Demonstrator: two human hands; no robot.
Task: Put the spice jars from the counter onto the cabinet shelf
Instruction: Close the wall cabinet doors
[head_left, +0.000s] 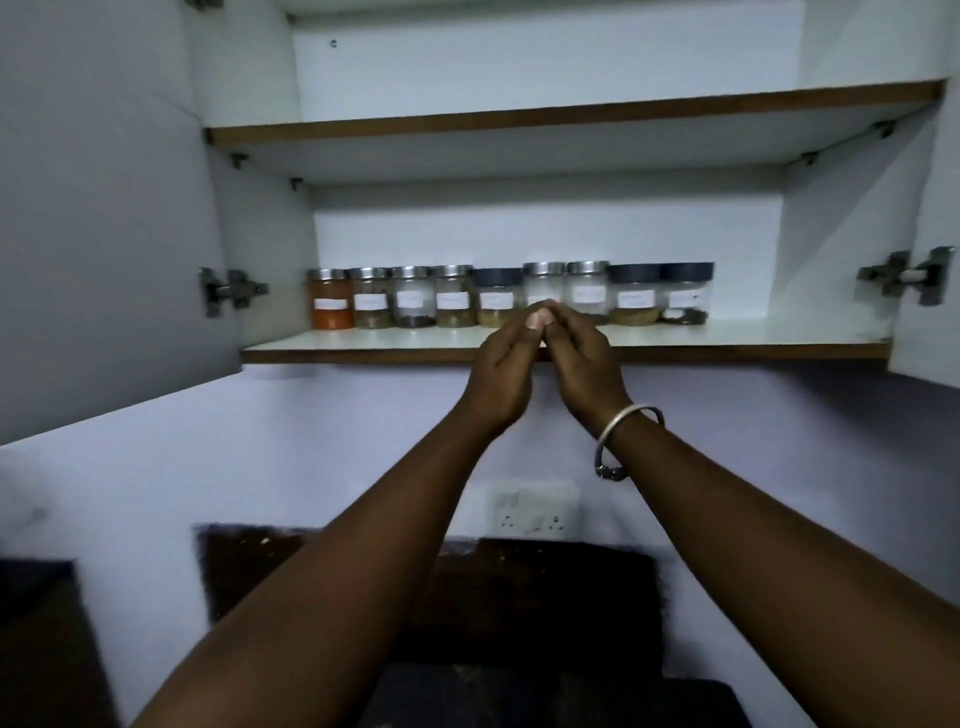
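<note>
Several labelled spice jars stand in one row at the back of the lower cabinet shelf (363, 343), from an orange-filled jar (329, 301) on the left to a dark-lidded jar (685, 293) on the right. Most have silver lids and three have dark lids. My left hand (501, 371) and my right hand (587, 358) are raised together just in front of the shelf's front edge. Their curled fingertips touch each other in front of the middle jars. I see nothing held in either hand. A silver bangle (623, 431) sits on my right wrist.
Both cabinet doors hang open, the left door (98, 208) and the right door (930, 312). An upper shelf (519, 117) spans the cabinet above. A wall socket (530, 512) is below the cabinet, and a dark counter (519, 691) lies at the bottom.
</note>
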